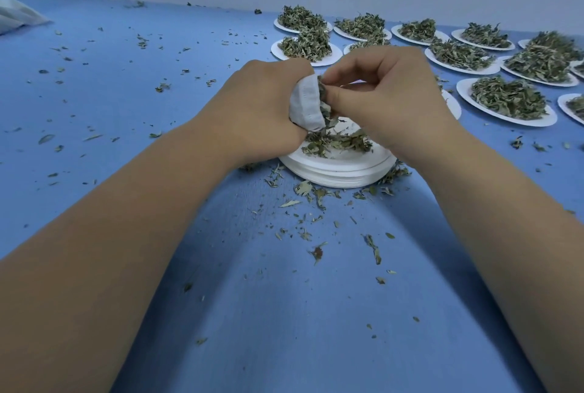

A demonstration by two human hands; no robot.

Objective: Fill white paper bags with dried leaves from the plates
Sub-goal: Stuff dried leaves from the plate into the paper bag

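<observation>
Paper this thin will crumple or tear, so I judge the white paper bag [308, 102] is best held near its stitched rim. My left hand [262, 108] does that, fingers curled round it just above the stack of plates [341, 175]. My right hand [379, 92] pinches dried leaves [323, 94] at its mouth; they look light, brittle and quick to spill. The top plate holds a thin remnant. Heaped plates [521, 121] sit far right on the blue surface [284, 298].

White bag [307, 102], green leaves [335, 140] — blue table [284, 298].
</observation>
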